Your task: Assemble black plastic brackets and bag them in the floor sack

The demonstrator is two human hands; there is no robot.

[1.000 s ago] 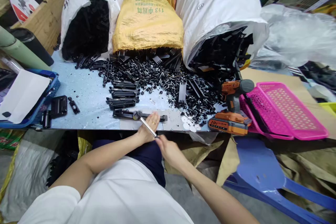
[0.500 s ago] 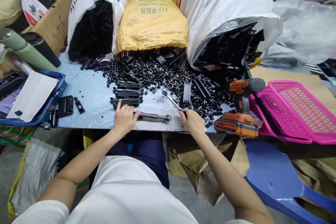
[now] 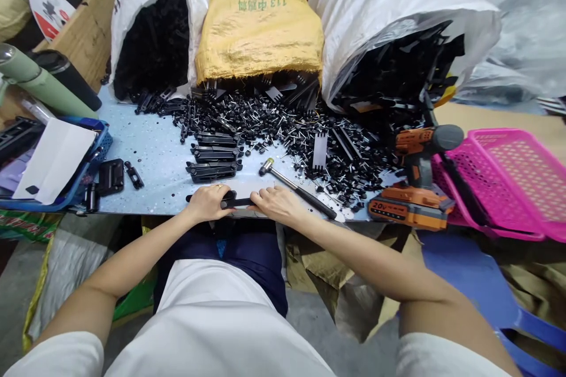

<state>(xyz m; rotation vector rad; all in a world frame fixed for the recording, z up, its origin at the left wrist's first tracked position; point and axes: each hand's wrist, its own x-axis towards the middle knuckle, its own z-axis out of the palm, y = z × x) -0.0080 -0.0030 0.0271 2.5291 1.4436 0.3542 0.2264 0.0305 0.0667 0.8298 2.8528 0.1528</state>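
1. Black bar [image 3: 239,202]: long thin plastic piece lying flat at the near edge of the table [image 3: 150,159], centre of the scene. Only its middle shows; both ends are under the hands.
2. Left hand [image 3: 206,203]: on the bar's left end, fingers curled down around it, a closed hold.
3. Right hand [image 3: 276,203]: laid over the bar's right end, fingers pointing left. Cannot tell whether they close round it or only press.
4. Step in hand, judged: the bar is being held or pressed flat with both hands; no tool is held.
5. Hammer [image 3: 298,188]: lying free on the table just right of the right hand, head far-left, handle near-right.
6. Stack of assembled bars [image 3: 214,156]: three in a row, just beyond the hands.
7. Loose black parts [image 3: 300,129]: big pile further back, spilling from the sacks.
8. Sacks at the far side: white sack [image 3: 150,17] left, yellow sack [image 3: 259,23] middle, second white sack [image 3: 398,12] right.
9. Orange drill [image 3: 415,182]: standing to the right, beside the pink baskets [image 3: 499,182].
10. Blue tray [image 3: 95,147]: far left, holding paper, with a small black hinge piece [image 3: 110,177] next to it.
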